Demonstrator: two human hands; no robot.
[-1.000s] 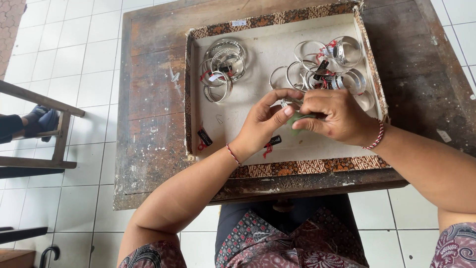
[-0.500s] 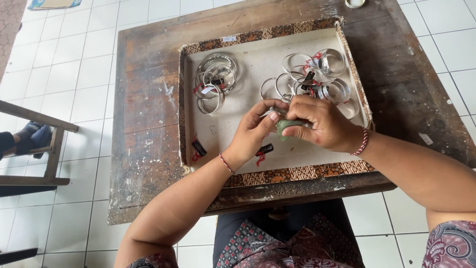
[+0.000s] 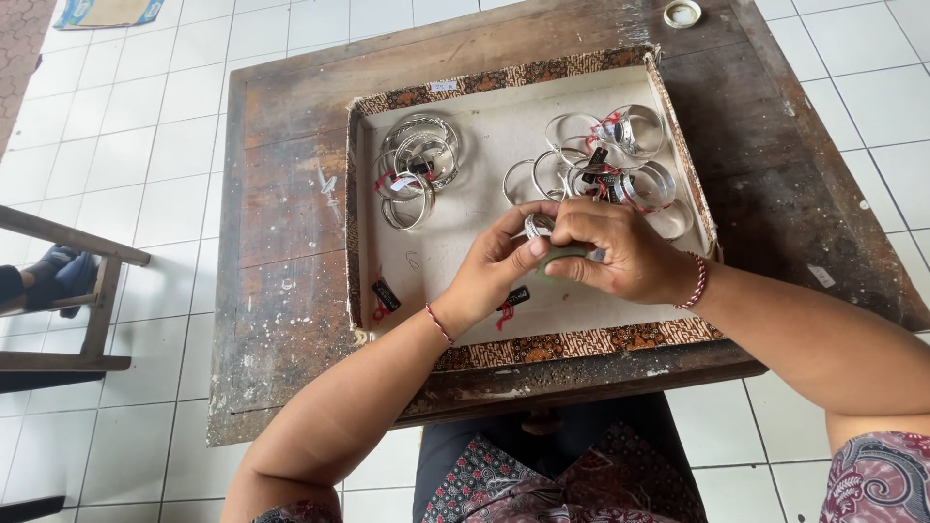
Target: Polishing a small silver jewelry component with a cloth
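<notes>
Since a second ago the two hands have stayed pressed together over the lower right part of the tray (image 3: 542, 347), and the view has only slid a little, so the table's top edge and a small ring-shaped object (image 3: 682, 13) at the upper right of the frame now show; the handling of one piece goes on, with nothing set down or picked up meanwhile. The left hand (image 3: 492, 273) reaches in from the lower left, wrist bent up, its fingertips pinching a silver bangle (image 3: 536, 226) just above centre frame. The right hand (image 3: 622, 254) comes from the lower right, fingers curled over and closed around a small greenish object (image 3: 562, 255), which touches the bangle; what that object is cannot be told. Both hands are closed in a grip, neither spread. Just beyond the knuckles lies a heap of silver bangles with red and black tags (image 3: 605, 155), and a second heap (image 3: 417, 167) sits in the tray's upper left. Two black tags (image 3: 386, 294) lie loose near the left wrist.
</notes>
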